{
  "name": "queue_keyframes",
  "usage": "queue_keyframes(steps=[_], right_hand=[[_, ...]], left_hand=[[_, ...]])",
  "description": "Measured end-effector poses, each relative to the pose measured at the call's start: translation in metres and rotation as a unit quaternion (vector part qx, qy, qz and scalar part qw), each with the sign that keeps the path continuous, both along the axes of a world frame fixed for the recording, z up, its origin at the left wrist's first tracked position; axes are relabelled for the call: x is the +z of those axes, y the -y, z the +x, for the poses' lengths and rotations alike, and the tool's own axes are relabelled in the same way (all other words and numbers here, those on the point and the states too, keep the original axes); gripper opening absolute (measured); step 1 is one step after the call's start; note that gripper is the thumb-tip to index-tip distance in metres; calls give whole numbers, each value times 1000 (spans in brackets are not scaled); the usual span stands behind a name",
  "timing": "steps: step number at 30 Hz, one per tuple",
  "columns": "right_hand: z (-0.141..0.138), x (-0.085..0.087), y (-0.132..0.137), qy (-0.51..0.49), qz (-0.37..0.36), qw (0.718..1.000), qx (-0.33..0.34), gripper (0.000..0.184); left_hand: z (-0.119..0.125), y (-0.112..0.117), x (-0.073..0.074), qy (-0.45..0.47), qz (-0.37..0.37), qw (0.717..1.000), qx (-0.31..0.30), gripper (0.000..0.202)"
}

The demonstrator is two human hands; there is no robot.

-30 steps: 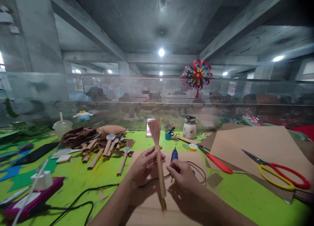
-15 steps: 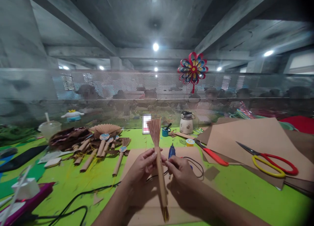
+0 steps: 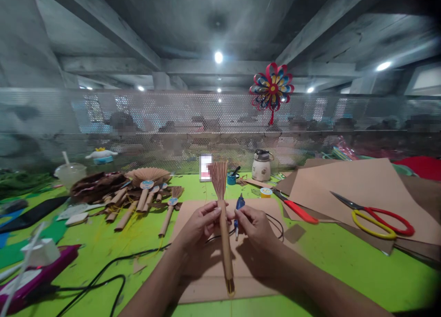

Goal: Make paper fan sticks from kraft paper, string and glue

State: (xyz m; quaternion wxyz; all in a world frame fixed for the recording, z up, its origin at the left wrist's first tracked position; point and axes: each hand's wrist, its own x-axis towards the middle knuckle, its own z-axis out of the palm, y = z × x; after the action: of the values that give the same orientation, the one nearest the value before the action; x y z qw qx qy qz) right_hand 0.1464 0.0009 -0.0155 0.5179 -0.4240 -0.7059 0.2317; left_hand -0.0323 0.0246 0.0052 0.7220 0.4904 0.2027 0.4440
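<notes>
A pleated brown paper fan [image 3: 219, 181], folded narrow, rises from a long rolled-paper handle [image 3: 225, 250]. Its handle is gripped near the top by my left hand [image 3: 203, 223], fingers closed round it. Yellow thread [image 3: 231, 290] shows at the handle's lower end. Just right of the fan, my right hand [image 3: 254, 227] has thumb and finger pinched together. Whatever it may hold is too small or hidden to make out. Its fingertips overlap a blue glue gun [image 3: 240, 203], partly covered by the hand; whether they touch it, I cannot tell.
Brown paper [image 3: 196, 287] lies under my hands. Finished fans [image 3: 146, 193] are heaped at left, near a purple power strip [image 3: 43, 282] and black cables. Red-and-yellow scissors [image 3: 375, 223] rest on paper sheets at right, beside a red-handled cutter [image 3: 299, 211]. A flask [image 3: 262, 166] stands behind.
My right fingers have drawn slightly away from the fan handle, over the glue gun. My left hand keeps its hold on the fan. The view has tilted down a little.
</notes>
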Motion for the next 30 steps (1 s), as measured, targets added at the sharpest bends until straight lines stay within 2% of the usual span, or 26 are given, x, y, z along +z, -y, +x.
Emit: queue_keyframes(steps=[9,21,26,30], right_hand=[[-1,-6,-3,-44,-24,999,21,26],[-4,1,4,-22,-31,998,42,27],[-4,-2,2,-10,-35,998,42,28],[-4,-5,0,16,-11,999,31,27]], left_hand=[[-2,-5,-5,-5,24,1000,-6,23],[1,0,0,-3,8,1000,7,27],[0,-2,-2,1,11,1000,8,27],[-1,-2,-3,1,9,1000,8,25]])
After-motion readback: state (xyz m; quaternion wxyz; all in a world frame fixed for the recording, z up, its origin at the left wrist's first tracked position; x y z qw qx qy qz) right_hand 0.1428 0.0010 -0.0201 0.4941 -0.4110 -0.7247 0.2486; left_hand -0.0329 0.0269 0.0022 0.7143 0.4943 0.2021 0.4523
